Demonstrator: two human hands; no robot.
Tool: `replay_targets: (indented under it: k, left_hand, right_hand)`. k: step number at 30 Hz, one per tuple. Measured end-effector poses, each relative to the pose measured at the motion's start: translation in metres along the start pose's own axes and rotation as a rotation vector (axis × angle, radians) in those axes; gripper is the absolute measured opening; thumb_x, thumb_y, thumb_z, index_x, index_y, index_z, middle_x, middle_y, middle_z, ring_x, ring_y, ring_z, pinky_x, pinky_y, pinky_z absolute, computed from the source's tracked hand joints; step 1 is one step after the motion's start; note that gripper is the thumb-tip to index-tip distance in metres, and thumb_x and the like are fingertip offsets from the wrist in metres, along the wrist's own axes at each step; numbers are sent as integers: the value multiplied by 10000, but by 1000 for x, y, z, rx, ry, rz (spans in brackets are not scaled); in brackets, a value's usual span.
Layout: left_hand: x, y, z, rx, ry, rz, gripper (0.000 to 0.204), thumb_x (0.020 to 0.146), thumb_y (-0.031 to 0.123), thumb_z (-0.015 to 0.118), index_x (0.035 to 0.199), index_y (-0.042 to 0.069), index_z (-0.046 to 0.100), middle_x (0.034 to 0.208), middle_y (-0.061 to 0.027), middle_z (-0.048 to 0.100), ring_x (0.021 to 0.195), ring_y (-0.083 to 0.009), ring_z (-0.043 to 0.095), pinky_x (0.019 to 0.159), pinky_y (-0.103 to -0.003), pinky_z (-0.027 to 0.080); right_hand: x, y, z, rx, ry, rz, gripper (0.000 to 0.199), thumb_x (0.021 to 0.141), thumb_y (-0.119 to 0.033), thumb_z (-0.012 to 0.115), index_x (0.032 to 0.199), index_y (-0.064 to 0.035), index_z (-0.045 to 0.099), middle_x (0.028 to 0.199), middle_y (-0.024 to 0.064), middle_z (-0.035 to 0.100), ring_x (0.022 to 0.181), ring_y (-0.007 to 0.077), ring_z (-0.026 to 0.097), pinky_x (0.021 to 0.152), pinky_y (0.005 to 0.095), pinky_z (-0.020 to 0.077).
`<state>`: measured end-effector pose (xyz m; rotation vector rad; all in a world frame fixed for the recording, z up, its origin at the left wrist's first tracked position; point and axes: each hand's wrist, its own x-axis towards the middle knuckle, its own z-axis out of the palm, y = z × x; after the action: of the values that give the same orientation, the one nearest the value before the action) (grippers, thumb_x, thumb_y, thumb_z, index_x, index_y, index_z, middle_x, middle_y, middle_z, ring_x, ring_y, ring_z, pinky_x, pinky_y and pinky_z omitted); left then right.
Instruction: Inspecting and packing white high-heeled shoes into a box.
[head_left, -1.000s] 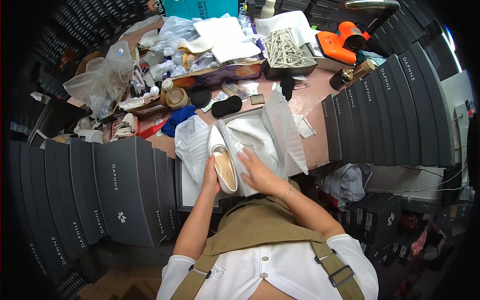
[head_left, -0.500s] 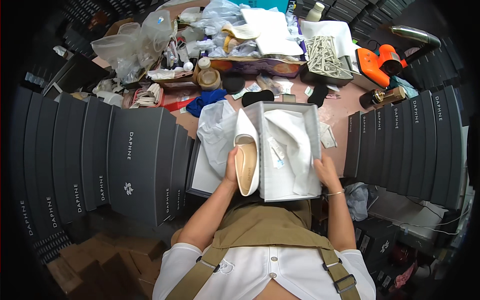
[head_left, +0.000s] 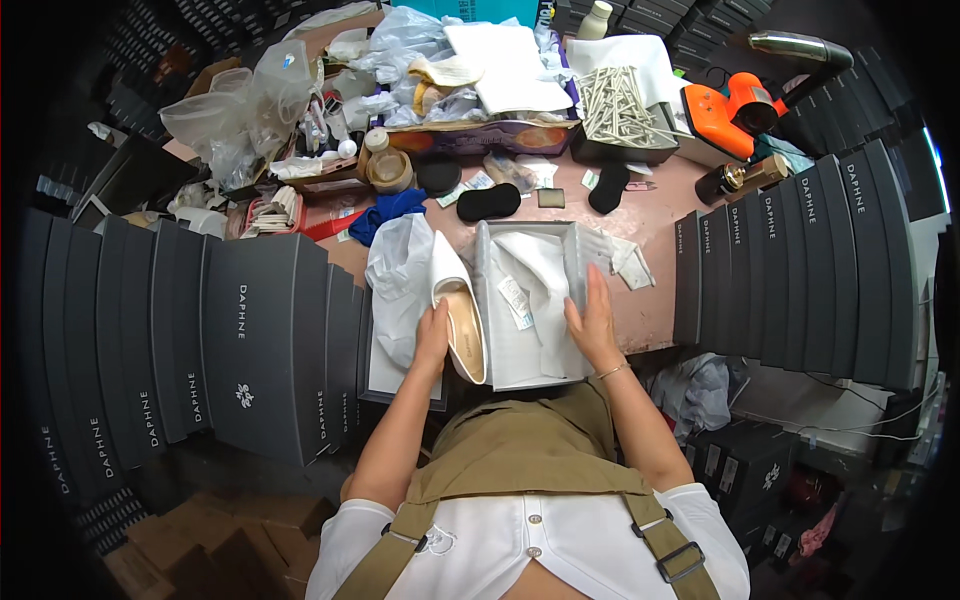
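Shifted since 0.5 s ago: box, now apart from black pad, prev. overlapping in view; R hand, from wrapped on box's R wall to fingers outstretched along same, thumb spread toward inside. Firmness of contact there: can't tell. L hand closed on white shoe, thumb at L edge, other fingers mostly hidden. Shoe just L of box, opening up, toe pointing away, heel nr wearer; contact w/ box unclear. In box: white paper + small packet. L of shoe: translucent wrap, nr blue cloth.
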<state>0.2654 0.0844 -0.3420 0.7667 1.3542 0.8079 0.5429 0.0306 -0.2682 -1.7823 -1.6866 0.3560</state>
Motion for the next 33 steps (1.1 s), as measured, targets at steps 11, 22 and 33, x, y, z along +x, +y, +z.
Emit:
replay_targets:
  k: [11,22,33]
  left_hand:
    - [-54,59,-12,296,186,590,462,927,201,588,1318,-17,470,1296,-193,516,1207,-324,499,982,-394,426]
    - [-36,-12,-44,241,27,11,515,837,83,612,1320,-4,457,1108,-168,616,964,-216,634,814,-314,504]
    - [-101,72,-35,-269,-91,259,579,925,361,562,1357,3,417,1104,-142,583,984,-209,589,891,-342,487]
  right_hand:
    - [71,-13,5,-335,-303,-80,429,803,-31,544,1229,-77,529,936,165,603,829,348,611,698,462,506]
    - [20,-97,42,-33,-289,-200,315,880,-266,596,1149,-106,563,1050,203,616,890,372,621,707,447,515]
    - [2,-160,7,540,-641,195,313,863,-111,575,1164,-21,578,776,52,629,572,62,507,538,228,429]
